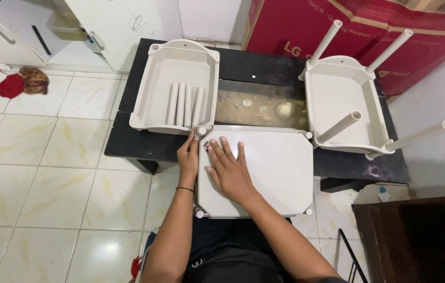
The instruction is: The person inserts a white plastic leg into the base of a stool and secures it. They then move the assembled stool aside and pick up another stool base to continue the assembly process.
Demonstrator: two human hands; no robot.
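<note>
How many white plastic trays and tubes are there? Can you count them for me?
Cream rectangular plastic trays: 3, one under both hands, one on the left, one on the right.
Loose cream plastic tubes lying in the left tray: 4.
Cream plastic tubes standing up from the right tray: 4.
Total: 11.

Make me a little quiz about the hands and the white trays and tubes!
1. True or false: the right hand lies flat on the upside-down tray.
2. How many tubes lie in the left tray?
3. What does the left hand pinch? A: a corner peg B: a red cloth C: a cupboard handle

Key: 1 true; 2 four; 3 A
</note>
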